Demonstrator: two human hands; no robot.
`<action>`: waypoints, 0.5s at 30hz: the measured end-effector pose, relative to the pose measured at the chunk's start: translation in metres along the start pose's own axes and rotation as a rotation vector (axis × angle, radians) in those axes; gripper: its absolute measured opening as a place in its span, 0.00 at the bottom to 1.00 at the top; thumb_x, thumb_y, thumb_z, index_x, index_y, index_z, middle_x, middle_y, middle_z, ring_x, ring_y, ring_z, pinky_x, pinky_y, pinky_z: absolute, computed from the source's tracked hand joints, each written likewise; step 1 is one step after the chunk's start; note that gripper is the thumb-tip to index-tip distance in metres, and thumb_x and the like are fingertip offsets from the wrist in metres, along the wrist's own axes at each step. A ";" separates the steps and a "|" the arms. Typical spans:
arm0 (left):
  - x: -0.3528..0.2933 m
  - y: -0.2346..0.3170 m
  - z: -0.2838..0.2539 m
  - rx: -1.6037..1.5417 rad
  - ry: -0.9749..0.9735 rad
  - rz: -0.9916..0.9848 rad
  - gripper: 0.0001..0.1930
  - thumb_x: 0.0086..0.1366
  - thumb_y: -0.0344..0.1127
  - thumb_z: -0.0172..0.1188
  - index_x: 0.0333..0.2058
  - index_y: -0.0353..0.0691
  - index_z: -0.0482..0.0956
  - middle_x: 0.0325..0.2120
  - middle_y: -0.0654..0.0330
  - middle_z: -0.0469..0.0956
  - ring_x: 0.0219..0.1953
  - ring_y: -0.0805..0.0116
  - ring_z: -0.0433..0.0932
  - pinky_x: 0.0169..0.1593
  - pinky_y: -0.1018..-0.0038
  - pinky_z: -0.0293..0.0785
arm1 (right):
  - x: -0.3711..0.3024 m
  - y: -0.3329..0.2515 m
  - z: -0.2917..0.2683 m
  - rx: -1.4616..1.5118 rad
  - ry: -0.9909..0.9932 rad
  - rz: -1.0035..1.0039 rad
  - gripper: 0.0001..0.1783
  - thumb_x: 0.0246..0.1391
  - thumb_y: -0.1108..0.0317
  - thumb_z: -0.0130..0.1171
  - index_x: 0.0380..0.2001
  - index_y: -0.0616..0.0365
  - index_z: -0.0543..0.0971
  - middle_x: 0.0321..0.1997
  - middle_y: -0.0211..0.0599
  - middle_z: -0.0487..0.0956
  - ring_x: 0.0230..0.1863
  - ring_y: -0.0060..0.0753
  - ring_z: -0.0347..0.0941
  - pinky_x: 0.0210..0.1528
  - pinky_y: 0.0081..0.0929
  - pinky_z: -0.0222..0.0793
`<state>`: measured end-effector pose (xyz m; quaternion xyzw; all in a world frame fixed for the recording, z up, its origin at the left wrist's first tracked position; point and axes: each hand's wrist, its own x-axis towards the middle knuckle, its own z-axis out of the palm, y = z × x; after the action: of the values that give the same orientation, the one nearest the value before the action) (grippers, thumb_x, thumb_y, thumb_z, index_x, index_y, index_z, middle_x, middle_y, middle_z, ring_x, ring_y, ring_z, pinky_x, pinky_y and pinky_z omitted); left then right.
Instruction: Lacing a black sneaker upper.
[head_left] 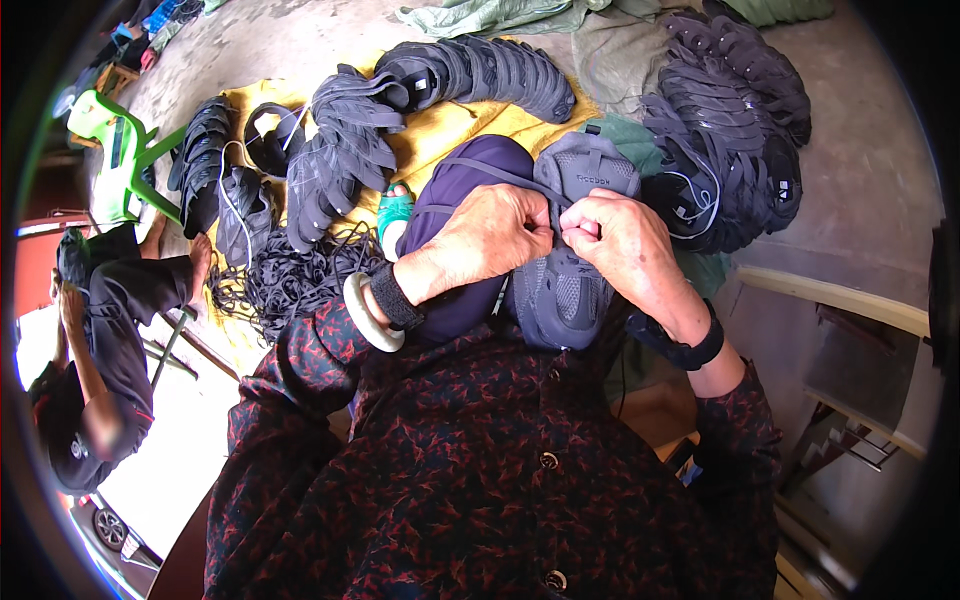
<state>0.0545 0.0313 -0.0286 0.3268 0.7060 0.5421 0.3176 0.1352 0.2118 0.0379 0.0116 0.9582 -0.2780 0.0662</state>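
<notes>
A dark grey shoe upper (565, 290) lies on my lap, toe toward me, its tongue (590, 172) spread at the far end. A flat dark shoelace (495, 172) loops over my purple-clad knee (490, 155) and runs to the upper's lacing area. My left hand (490, 235) is closed in a pinch at the left side of that area, where a strand of the lace passes into its fingers. Close beside it, my right hand (620, 235) pinches above the upper's right side. Its curled fingers hide what they grip.
Overlapping rows of dark shoe uppers (480, 75) lie on a yellow cloth (450, 125), with more uppers (730, 120) stacked at the right. A heap of dark laces (300, 280) sits left of my knee. Beyond are a green plastic chair (125, 150) and a seated person (130, 300).
</notes>
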 end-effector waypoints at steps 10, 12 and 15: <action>-0.005 0.019 -0.007 0.611 0.077 0.104 0.08 0.61 0.39 0.67 0.30 0.43 0.82 0.23 0.52 0.80 0.30 0.49 0.81 0.34 0.57 0.75 | -0.001 -0.002 -0.001 -0.065 -0.010 -0.052 0.04 0.53 0.72 0.64 0.33 0.58 0.80 0.31 0.38 0.77 0.31 0.43 0.77 0.35 0.36 0.71; -0.004 0.018 -0.010 0.528 0.020 0.088 0.07 0.62 0.40 0.66 0.31 0.43 0.83 0.25 0.53 0.81 0.31 0.50 0.82 0.35 0.58 0.75 | -0.001 -0.001 -0.001 -0.057 -0.016 -0.053 0.03 0.53 0.72 0.63 0.32 0.59 0.80 0.30 0.38 0.77 0.31 0.43 0.77 0.35 0.35 0.71; -0.006 0.016 -0.014 0.495 0.003 0.093 0.07 0.64 0.40 0.65 0.33 0.44 0.84 0.26 0.55 0.81 0.33 0.51 0.82 0.36 0.60 0.76 | -0.002 0.003 -0.008 -0.021 -0.012 -0.065 0.02 0.54 0.73 0.62 0.31 0.59 0.80 0.30 0.38 0.76 0.32 0.41 0.76 0.36 0.32 0.71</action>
<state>0.0486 0.0212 -0.0098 0.4260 0.8020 0.3670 0.2015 0.1364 0.2192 0.0434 -0.0221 0.9606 -0.2698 0.0628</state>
